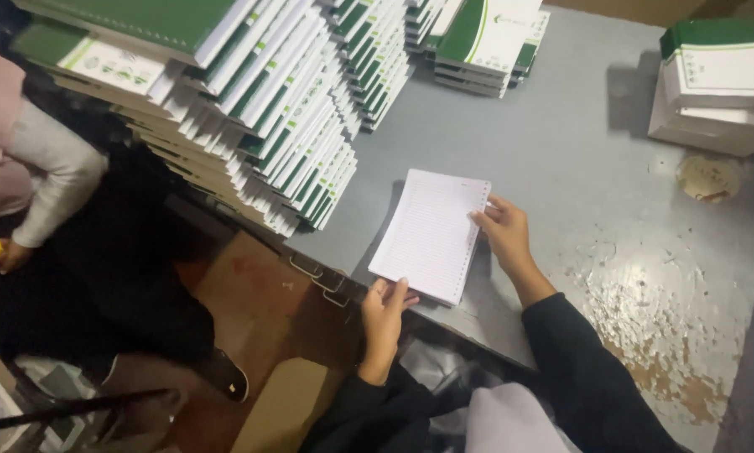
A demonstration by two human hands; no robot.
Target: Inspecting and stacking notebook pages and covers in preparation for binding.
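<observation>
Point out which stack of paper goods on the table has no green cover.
The lined white pad between the left hand and right hand. Its top is bare ruled paper with punched holes; the other stacks show green-and-white covers.

one head-worn camera looks steeply down, close over the grey table (578,159).
</observation>
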